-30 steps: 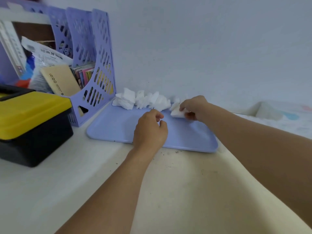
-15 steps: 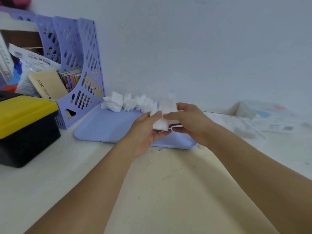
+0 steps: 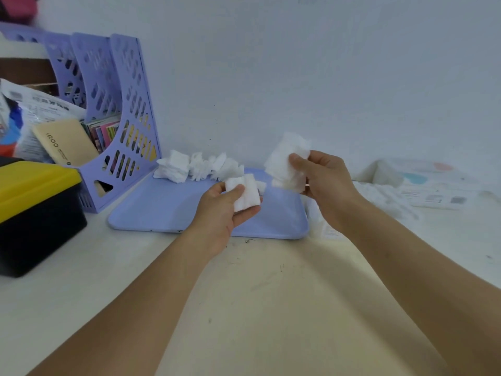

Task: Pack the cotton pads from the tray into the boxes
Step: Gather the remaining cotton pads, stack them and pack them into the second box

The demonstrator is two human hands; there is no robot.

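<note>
Entry: packing cotton pads, both hands loaded. All places given relative to the tray.

1. Tray [image 3: 168, 210]: lilac, flat, on a pale table [image 3: 271, 308], its long axis running left to right across the view, far edge near the wall.
2. Loose pads [image 3: 200, 166]: a ragged white row along the tray's far left edge, lying flat or tipped against each other. This is the stock not yet packed.
3. Left hand [image 3: 225, 210]: above the tray's middle, palm up, thumb pressed down on a small stack of pads [image 3: 244, 194] that rests on the curled fingers.
4. Right hand [image 3: 325, 183]: above the tray's right end and higher, thumb and fingers pinching a larger bunch of pads [image 3: 287, 164], fanned and uneven. The 2 hands are apart, a clear gap between their loads.
5. Boxes [image 3: 423, 183]: pale printed packaging on the table to the right of the tray, blurred; whether any is open cannot be told.
6. File rack [image 3: 122, 118] and a black case with a yellow lid [image 3: 35, 202]: left of the tray.

Judgement: the boxes lie off the tray's right end, so the right hand is nearer and its bunch likely goes in first; the fanned bunch probably needs squaring beforehand. The left hand is nearer the remaining row.
</note>
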